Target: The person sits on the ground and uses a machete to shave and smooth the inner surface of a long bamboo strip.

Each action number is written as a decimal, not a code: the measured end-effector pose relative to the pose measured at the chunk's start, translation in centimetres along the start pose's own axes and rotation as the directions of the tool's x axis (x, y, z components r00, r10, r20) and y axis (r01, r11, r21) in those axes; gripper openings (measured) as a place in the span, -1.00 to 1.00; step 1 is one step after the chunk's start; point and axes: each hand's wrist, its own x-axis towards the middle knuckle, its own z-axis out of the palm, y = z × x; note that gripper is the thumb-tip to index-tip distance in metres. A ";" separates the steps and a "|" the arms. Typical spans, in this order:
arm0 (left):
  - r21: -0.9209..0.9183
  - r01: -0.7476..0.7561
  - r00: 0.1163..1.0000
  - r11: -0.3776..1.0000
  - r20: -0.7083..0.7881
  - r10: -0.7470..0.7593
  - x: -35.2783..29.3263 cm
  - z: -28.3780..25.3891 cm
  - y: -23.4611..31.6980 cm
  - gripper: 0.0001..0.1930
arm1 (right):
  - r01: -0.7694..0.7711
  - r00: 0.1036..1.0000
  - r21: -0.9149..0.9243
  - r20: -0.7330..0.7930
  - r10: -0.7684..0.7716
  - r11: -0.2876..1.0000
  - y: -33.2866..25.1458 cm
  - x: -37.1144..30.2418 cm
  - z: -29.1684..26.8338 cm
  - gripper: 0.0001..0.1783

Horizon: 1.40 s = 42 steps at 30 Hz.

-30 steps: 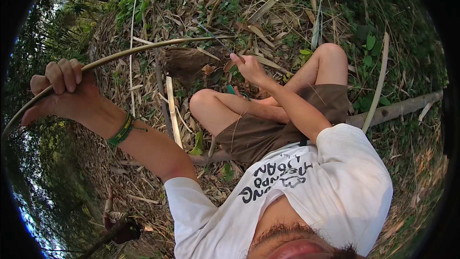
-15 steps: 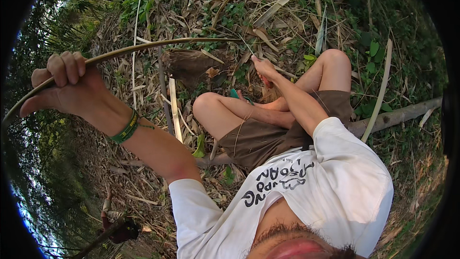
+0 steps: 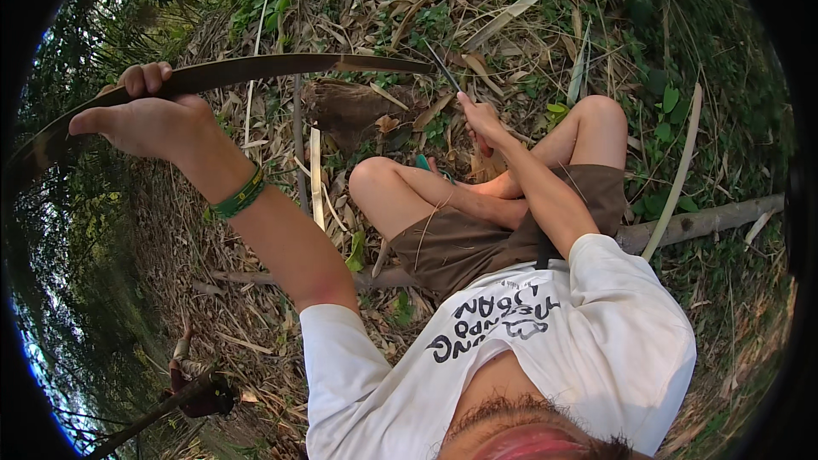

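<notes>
- Could skid off the free tip of the curved strip [image 3: 264, 66] with the knife [image 3: 446, 71]; likely cause, a strip left unbraced at that end, or rolling under pressure.
- Could swing down toward the crossed legs [image 3: 452, 196] (bare at knee and shin, so worth minding), if pulled too hard.
- Could also graze the fingers on a raw edge, if letting the strip slide lengthwise through the palm.
- In the left hand [image 3: 162, 123], on the left: the strip, arching across above the log chunk [image 3: 345, 111] toward the knife; fingers hooked over the far edge, thumb stretched out along the near side, only partly closed.
- In the right hand [image 3: 484, 123]: the knife, closed around an orange-red handle [image 3: 485, 148], blade slanting up and leftward.
- Touching the tip or just beside it with the blade: impossible to tell.
</notes>
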 end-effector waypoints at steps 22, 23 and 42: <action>-0.035 -0.318 0.940 0.948 0.123 0.320 -0.8 -1.1 1.2 -0.58 | 0.356 0.925 0.126 0.093 -0.369 0.926 -6.7 -14.4 3.9 -0.33; -0.018 -0.336 0.934 0.942 0.125 0.335 -1.8 -0.2 -0.2 -0.59 | 0.421 0.899 0.123 0.079 -0.432 0.899 -7.6 -14.9 3.5 -0.32; 0.082 -0.486 0.858 0.870 0.234 0.457 -10.8 0.8 -2.5 -0.46 | 0.758 0.603 0.163 0.192 -0.774 0.631 -14.1 -23.6 4.0 -0.38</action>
